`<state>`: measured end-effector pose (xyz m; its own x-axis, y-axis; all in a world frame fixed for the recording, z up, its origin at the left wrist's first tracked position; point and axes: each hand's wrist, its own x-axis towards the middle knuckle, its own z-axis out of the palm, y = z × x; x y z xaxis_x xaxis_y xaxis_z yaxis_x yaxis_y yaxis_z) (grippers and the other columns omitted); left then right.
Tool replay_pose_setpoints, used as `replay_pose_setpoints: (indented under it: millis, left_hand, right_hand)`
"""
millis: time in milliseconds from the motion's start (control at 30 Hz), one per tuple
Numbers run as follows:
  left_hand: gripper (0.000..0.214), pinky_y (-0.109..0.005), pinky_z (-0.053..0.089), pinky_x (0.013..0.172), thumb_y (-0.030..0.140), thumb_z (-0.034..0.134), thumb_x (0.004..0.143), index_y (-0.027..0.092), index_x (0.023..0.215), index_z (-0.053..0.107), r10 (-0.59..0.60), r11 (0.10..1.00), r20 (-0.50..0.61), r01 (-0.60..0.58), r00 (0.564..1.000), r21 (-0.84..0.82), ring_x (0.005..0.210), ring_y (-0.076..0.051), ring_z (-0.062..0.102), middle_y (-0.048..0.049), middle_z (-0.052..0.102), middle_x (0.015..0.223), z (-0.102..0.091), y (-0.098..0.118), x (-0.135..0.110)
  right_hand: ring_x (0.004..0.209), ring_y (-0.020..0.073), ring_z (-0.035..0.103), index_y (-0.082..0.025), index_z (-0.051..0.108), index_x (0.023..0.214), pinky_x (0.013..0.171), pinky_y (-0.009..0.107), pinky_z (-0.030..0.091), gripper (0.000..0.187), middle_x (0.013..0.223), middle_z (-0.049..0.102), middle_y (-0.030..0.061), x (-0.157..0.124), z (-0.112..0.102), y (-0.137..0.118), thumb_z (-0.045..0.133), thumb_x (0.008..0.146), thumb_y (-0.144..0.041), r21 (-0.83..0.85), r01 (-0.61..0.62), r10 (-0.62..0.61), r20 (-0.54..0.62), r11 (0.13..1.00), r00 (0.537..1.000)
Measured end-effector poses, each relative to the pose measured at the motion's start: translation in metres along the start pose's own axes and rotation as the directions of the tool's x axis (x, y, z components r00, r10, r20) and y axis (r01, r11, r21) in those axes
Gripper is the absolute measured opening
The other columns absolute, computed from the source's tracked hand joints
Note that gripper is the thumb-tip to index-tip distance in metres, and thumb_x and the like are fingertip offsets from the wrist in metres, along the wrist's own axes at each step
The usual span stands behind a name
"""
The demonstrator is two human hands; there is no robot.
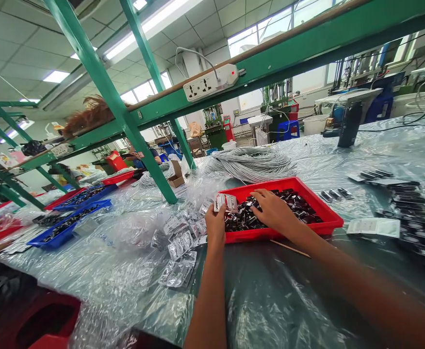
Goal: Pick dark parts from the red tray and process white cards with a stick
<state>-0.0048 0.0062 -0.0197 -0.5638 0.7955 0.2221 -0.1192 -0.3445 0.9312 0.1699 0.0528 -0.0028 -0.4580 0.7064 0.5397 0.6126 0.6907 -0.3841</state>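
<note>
My left hand [216, 224] is closed, thumb and fingers pinching a small clear blister tray [226, 202] at the near left corner of a red bin [329, 220]. Shiny black parts [300, 206] fill the bin in a loose heap. Over the middle of this heap my right hand [276, 211] reaches down, its fingers bent and apart, the tips among the parts. Whether a part lies between them is hard to see. Left of the bin, beside my left hand, a pile of clear blister trays [181, 237] lies on the plastic-covered table.
A thin wooden stick [290, 248] lies before the bin. At right are rows of black pieces [411, 203] and a white packet [374, 227]. Grey cable coils [252, 162] lie behind. Blue bins [70, 223] stand left, under a green frame [147, 165] carrying a power strip [211, 82].
</note>
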Motion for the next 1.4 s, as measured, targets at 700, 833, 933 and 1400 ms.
replay_pose_setpoints:
  millis: [700, 833, 933, 1400]
  left_hand:
    - [0.049, -0.032, 0.054, 0.077, 0.031, 0.089, 0.049, 0.017, 0.091, 0.067, -0.043, 0.997, 0.221, 0.057, 0.974, -0.058, 0.075, -0.018, 0.069, -0.0014, 0.073, 0.082, 0.012, 0.016, -0.011]
    - [0.043, -0.032, 0.054, 0.074, 0.036, 0.084, 0.054, 0.016, 0.089, 0.068, 0.072, 0.973, 0.165, -0.106, 0.984, 0.207, 0.074, -0.02, 0.068, -0.002, 0.072, 0.079, 0.005, 0.024, -0.004]
    - [0.042, -0.031, 0.053, 0.07, 0.038, 0.081, 0.056, 0.016, 0.088, 0.068, 0.195, 0.913, 0.004, -0.183, 0.981, 0.365, 0.074, -0.02, 0.067, -0.0015, 0.071, 0.078, -0.006, 0.024, 0.006]
    - [0.04, -0.032, 0.054, 0.076, 0.029, 0.08, 0.056, 0.018, 0.091, 0.066, 0.042, 0.943, 0.346, -0.151, 0.937, 0.295, 0.079, -0.021, 0.069, -0.0021, 0.073, 0.083, -0.003, 0.021, 0.002]
  right_hand:
    - [0.109, 0.0274, 0.071, -0.019, 0.062, 0.125, 0.096, 0.045, 0.058, 0.035, 0.127, 0.07, 0.014, -0.007, 0.026, -0.014, 0.062, 0.09, -0.022, 0.59, 0.144, -0.046, -0.177, 0.795, 0.983]
    - [0.103, 0.0222, 0.074, -0.02, 0.064, 0.114, 0.09, 0.038, 0.06, 0.027, 0.11, 0.076, 0.0078, -0.001, 0.022, -0.012, 0.058, 0.088, -0.014, 0.71, 0.03, 0.057, -0.099, 0.704, 0.993]
    - [0.089, 0.019, 0.076, -0.02, 0.062, 0.109, 0.081, 0.035, 0.061, 0.024, 0.098, 0.077, 0.0061, 0.002, 0.02, -0.013, 0.051, 0.09, -0.011, 0.72, -0.053, 0.127, -0.049, 0.692, 0.991]
    - [0.064, 0.0145, 0.06, -0.022, 0.044, 0.082, 0.062, 0.024, 0.042, 0.026, 0.07, 0.06, -0.0037, -0.001, 0.013, -0.019, 0.067, 0.078, -0.011, 0.487, -0.128, 0.103, 0.077, 0.864, 0.992]
